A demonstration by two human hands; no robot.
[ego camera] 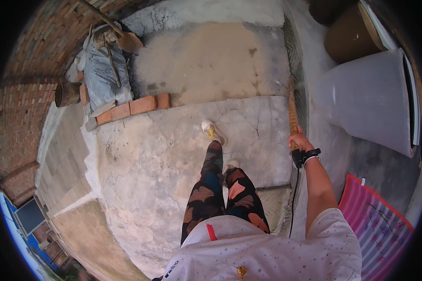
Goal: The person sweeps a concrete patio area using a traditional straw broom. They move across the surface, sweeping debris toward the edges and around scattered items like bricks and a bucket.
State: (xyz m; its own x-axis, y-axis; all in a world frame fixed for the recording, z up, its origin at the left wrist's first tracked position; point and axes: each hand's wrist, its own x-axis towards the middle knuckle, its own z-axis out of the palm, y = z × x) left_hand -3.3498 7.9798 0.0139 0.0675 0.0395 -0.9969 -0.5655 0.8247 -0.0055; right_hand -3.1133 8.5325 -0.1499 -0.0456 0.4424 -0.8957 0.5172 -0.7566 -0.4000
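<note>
My right hand (302,141) grips a tan, ringed stick (292,109), perhaps bamboo. It points away from me, along the foot of the wall on the right; its far end is hard to make out. A black device with a cable (295,189) sits at this wrist, beside a black band (312,153). My left hand is out of view. Before me lies a cracked concrete floor (154,158), and past its edge a brownish, damp-looking patch of ground (204,63).
Bricks (143,104) edge a plastic-covered heap (107,72) on the left, with a shovel (129,41) over it. A rusty bucket (67,94) stands near the brick wall (28,116). Large grey (369,98) and brown (351,37) vessels and a pink striped cloth (372,224) are on the right.
</note>
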